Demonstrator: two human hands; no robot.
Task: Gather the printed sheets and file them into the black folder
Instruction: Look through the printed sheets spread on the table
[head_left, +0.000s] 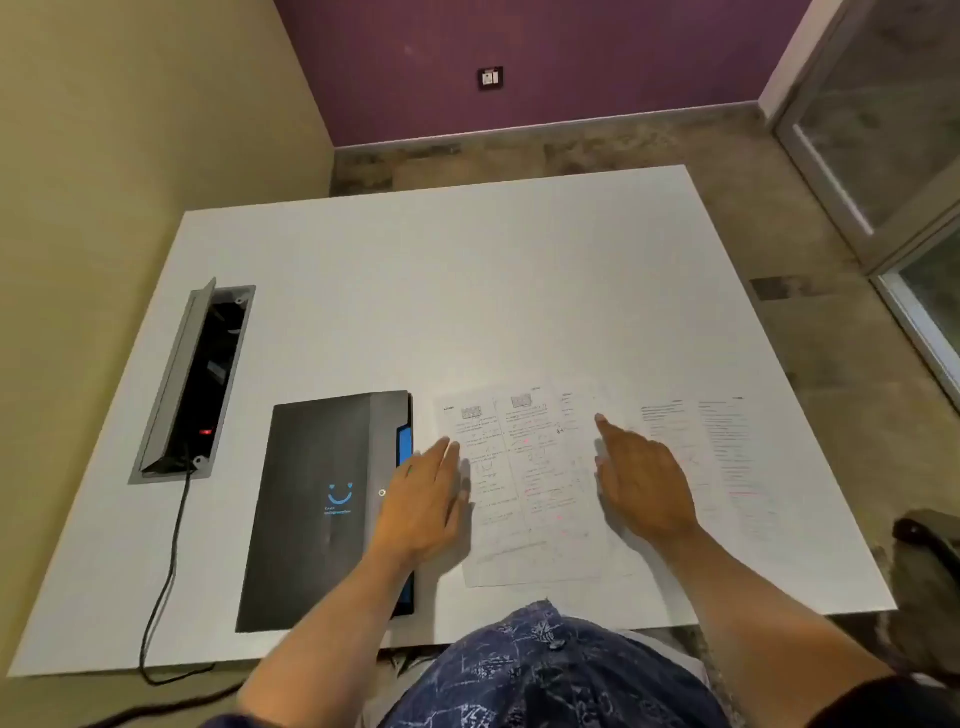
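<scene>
I see a white table (415, 291) from above, with the black folder (317, 509) lying closed at about 8 o'clock from the table's middle, a blue smile mark on its cover and a blue edge showing along its right side. Just right of it, at 6 o'clock, the printed sheets (519, 483) lie spread flat and overlapping, with more pages (727, 457) fanned out toward 4 o'clock.

My left hand (423, 504) is flat and spread wide, holding nothing. Its heel is over the folder's right edge and its fingertips reach onto the left margin of the nearest sheet. My right hand (644, 483) is also opened out, palm down on the papers, index finger stretched toward 12 o'clock, gripping nothing that I can make out.

At 9 o'clock a grey cable box (192, 379) is sunk into the tabletop with its lid propped up, and a black cord (166, 566) runs from it over the near edge. The far half of the table carries nothing I can name.
</scene>
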